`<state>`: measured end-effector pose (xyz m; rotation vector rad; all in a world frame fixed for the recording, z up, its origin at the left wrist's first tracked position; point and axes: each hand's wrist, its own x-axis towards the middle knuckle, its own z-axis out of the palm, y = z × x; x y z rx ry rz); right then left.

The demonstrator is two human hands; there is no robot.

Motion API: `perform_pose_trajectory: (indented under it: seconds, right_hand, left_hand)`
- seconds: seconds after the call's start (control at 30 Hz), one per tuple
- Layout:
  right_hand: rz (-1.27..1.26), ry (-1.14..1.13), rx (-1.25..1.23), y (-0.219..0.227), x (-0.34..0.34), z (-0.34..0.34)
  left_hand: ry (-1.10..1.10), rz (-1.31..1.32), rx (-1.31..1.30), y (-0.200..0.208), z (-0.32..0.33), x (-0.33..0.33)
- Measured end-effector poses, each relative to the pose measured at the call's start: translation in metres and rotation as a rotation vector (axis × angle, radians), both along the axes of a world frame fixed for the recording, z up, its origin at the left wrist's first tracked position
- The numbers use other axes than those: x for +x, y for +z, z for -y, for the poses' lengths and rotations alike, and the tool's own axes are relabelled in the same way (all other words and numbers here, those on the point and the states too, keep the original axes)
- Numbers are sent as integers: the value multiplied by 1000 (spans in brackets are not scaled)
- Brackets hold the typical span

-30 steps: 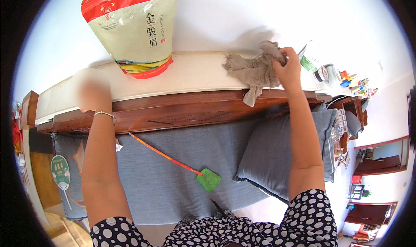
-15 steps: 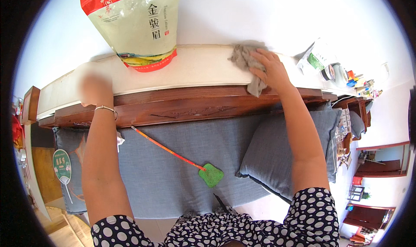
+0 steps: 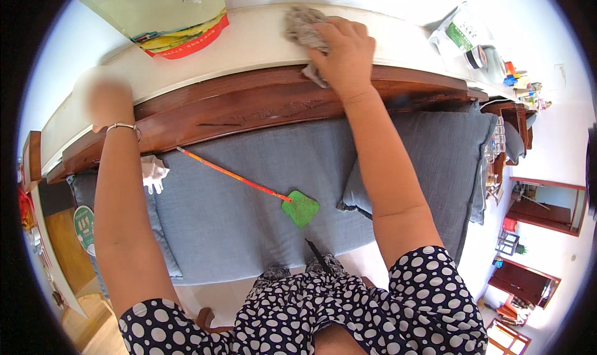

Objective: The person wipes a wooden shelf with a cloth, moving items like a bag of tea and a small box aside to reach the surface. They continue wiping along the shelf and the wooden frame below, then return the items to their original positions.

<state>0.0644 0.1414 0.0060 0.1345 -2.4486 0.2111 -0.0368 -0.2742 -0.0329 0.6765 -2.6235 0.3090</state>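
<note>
Sliding leftward along the white ledge [image 3: 249,44] since a second ago, the right hand [image 3: 345,53] now presses the grey rag [image 3: 301,25] flat, fingers spread wide over it, the cloth bunching just past the fingertips and hanging a little below the palm over the dark wooden rail [image 3: 249,115]. The left hand [image 3: 102,100] braces on the ledge's far end (blurred, so I cannot tell how its fingers sit). Further left of the rag stands a red-and-green pouch [image 3: 165,13]; a longer stroke could, I judge, knock it over. Below the wrists, a fly swatter [image 3: 301,207] lies on the blue cushion [image 3: 249,193].
</note>
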Motion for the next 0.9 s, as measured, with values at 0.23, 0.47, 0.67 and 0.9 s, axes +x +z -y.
perform_pose_trajectory:
  seconds: [0.23, 0.47, 0.67, 0.9]
  right_hand:
    - [121, 159, 10, 8, 1, 89]
    - [106, 269, -129, 14, 10, 43]
    - [150, -109, -63, 14, 31, -97]
    - [132, -519, 66, 7, 40, -211]
  left_hand:
    - [-31, 4, -166, -3, 18, -6]
    - [-29, -127, 205, -22, 58, -28]
    - [44, -186, 273, 4, -1, -3]
    - [97, -100, 284, 24, -5, 0]
